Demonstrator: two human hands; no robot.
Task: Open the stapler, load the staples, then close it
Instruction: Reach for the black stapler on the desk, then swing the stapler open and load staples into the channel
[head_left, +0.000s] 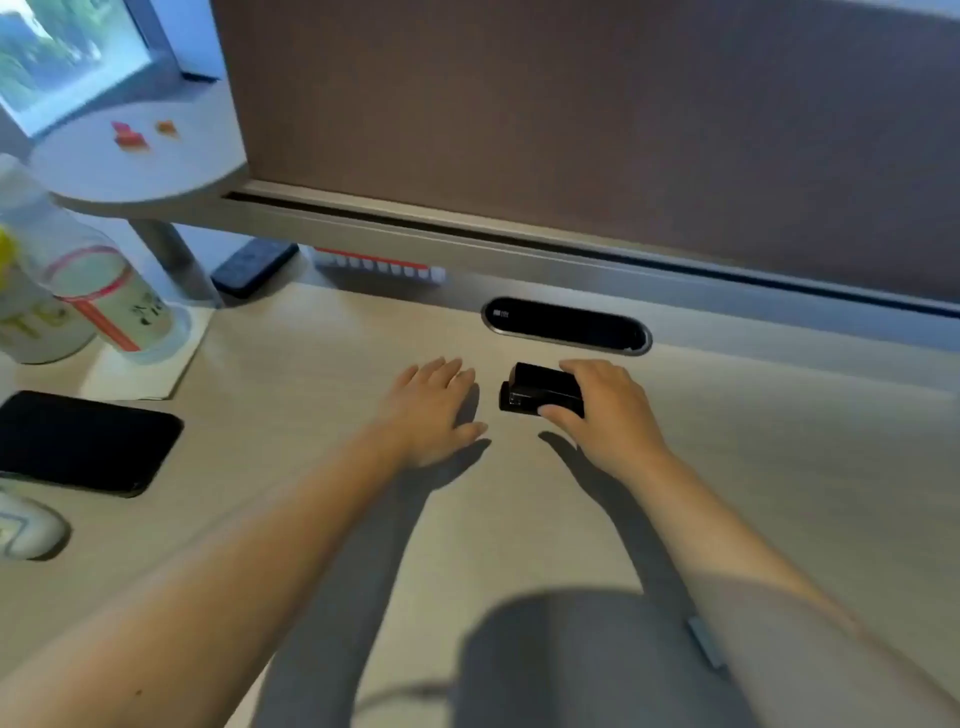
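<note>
A small black stapler (537, 391) lies on the light wooden desk (753, 467), a little in front of the oval cable port. My right hand (605, 410) grips its right end, fingers over the top and thumb on the near side. The stapler looks closed. My left hand (434, 405) rests flat on the desk just left of the stapler, fingers spread and holding nothing, a small gap away from it. No staples are visible.
A black oval cable port (566, 325) sits behind the stapler, under a brown partition panel (571, 114). At the left are a black phone (85, 441), plastic bottles (98, 291), a white mouse (28, 527), a dark remote (254, 267) and a monitor stand (140, 150).
</note>
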